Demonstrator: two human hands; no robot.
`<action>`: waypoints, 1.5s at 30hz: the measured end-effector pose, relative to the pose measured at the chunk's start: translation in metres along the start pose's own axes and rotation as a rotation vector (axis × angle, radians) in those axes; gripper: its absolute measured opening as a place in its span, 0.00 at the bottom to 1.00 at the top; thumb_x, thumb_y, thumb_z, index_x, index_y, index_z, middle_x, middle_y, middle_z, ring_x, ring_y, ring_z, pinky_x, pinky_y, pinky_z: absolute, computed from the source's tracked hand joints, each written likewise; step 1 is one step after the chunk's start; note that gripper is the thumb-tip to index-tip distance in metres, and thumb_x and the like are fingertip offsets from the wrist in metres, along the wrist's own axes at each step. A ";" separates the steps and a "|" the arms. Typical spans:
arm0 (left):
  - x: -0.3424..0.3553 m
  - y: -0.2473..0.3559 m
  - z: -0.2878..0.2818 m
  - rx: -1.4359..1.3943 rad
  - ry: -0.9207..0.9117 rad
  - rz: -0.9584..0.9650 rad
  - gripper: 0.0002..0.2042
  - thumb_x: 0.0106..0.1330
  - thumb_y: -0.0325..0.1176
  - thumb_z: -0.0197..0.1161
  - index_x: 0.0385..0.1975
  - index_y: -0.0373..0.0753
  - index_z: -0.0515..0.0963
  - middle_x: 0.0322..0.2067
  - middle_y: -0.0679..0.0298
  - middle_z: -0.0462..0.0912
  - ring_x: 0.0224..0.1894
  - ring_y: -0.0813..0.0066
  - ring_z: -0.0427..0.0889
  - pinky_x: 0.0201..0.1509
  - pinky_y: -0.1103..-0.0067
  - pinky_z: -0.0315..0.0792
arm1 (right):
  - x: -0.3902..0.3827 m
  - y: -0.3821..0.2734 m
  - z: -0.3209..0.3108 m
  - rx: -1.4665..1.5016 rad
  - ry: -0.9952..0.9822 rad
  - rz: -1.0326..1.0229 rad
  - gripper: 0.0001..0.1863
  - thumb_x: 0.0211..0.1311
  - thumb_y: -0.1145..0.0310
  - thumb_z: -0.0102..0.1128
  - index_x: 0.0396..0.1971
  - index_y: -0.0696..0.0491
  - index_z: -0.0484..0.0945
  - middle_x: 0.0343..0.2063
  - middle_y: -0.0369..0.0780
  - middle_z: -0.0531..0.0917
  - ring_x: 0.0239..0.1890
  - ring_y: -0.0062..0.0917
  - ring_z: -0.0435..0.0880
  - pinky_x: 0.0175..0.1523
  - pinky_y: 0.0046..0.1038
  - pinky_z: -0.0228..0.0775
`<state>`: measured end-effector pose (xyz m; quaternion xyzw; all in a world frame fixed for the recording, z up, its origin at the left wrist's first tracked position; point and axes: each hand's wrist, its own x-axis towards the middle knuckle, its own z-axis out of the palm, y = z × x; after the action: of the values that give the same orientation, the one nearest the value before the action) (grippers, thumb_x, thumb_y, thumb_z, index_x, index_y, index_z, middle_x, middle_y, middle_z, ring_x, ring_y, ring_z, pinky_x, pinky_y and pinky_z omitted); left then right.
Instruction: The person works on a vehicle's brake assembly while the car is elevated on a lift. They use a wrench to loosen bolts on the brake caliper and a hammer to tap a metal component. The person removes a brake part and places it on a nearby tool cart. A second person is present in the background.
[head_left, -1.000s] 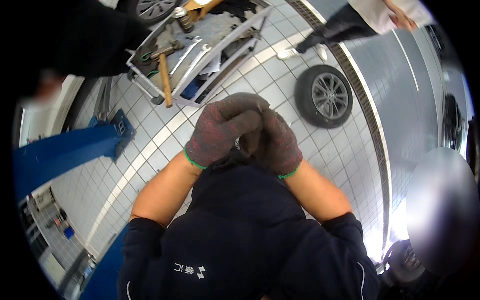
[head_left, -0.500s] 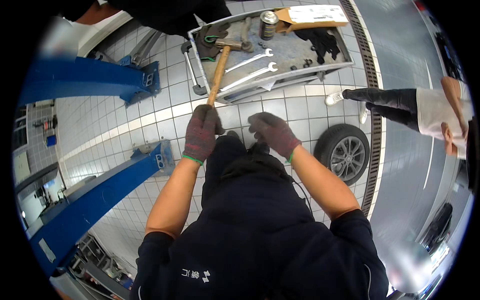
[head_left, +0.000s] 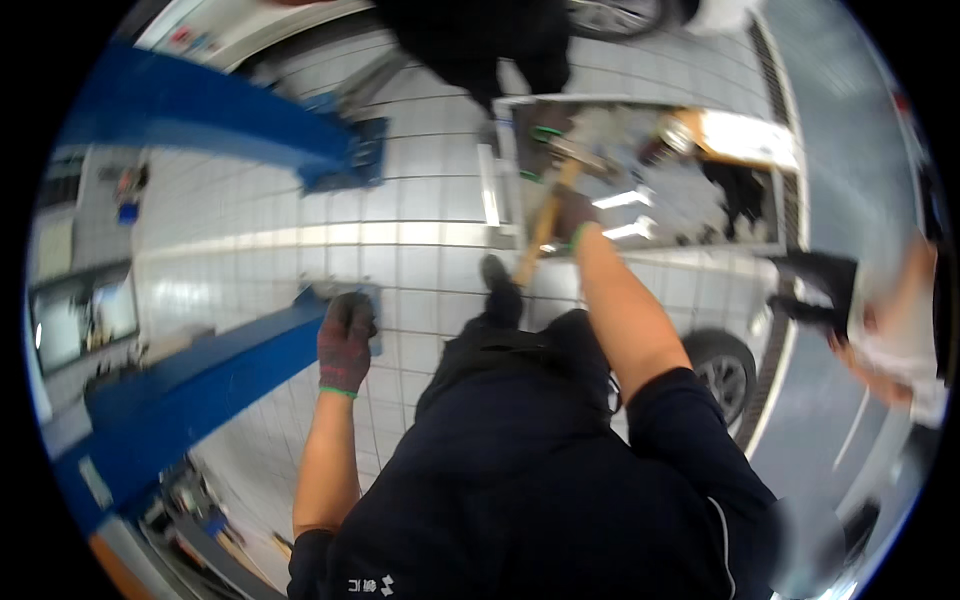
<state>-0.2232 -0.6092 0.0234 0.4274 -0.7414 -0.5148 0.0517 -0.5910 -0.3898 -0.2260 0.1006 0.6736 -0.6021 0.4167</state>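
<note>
My right hand (head_left: 574, 214), in a dark glove with a green cuff, reaches over the near left edge of the tool cart (head_left: 507, 175). It is beside the wooden handle of a hammer (head_left: 541, 235) and covers the left ends of two silver wrenches (head_left: 624, 199). Blur hides its fingers, so I cannot tell whether it grips anything. The hammer's head rests on the cart, and its handle sticks out past the edge toward me. Away to the left, my gloved left hand (head_left: 347, 330) is held near a blue lift arm (head_left: 215, 365), fingers loosely apart with nothing in them.
On the cart are a can (head_left: 678, 132), a cardboard box (head_left: 745, 138) and a black cloth (head_left: 738, 190). A second blue lift arm (head_left: 210, 125) extends at the far left. A wheel (head_left: 722, 375) lies on the floor at right. People stand beyond the cart and at the right.
My left hand has moved left, away from the hammer handle. My right hand has gone forward to the cart beside the handle. The view has shifted, and the picture is now blurred.
</note>
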 end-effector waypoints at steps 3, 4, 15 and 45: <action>-0.017 -0.075 -0.073 0.579 0.092 0.192 0.12 0.74 0.34 0.58 0.50 0.35 0.78 0.38 0.57 0.83 0.36 0.70 0.81 0.40 0.73 0.78 | 0.028 0.004 0.023 -0.184 -0.144 -0.160 0.25 0.71 0.55 0.62 0.57 0.58 0.74 0.46 0.49 0.82 0.42 0.38 0.86 0.48 0.40 0.83; -0.019 -0.135 -0.080 0.206 0.213 0.085 0.13 0.73 0.36 0.58 0.51 0.35 0.79 0.39 0.55 0.84 0.39 0.60 0.83 0.45 0.68 0.78 | 0.035 0.006 0.025 -0.182 -0.188 -0.170 0.26 0.70 0.55 0.62 0.58 0.58 0.73 0.47 0.49 0.81 0.44 0.39 0.85 0.49 0.40 0.83; -0.277 -0.103 -0.143 -0.132 1.140 -0.337 0.15 0.73 0.41 0.59 0.46 0.35 0.80 0.33 0.57 0.86 0.33 0.69 0.85 0.42 0.70 0.80 | -0.068 -0.070 -0.052 -0.653 0.095 -0.475 0.43 0.67 0.54 0.69 0.73 0.59 0.59 0.56 0.50 0.78 0.47 0.35 0.84 0.48 0.35 0.83; -0.653 -0.149 -0.327 0.350 1.603 -0.340 0.17 0.60 0.38 0.67 0.48 0.41 0.84 0.43 0.56 0.90 0.45 0.58 0.89 0.53 0.69 0.82 | -0.847 0.043 0.582 -1.163 -2.005 -1.084 0.30 0.69 0.54 0.66 0.64 0.57 0.74 0.27 0.41 0.83 0.24 0.19 0.82 0.30 0.24 0.77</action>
<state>0.4431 -0.4118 0.2920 0.7718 -0.4747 0.0669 0.4178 0.2284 -0.5891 0.3629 -0.8777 0.1836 -0.1244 0.4248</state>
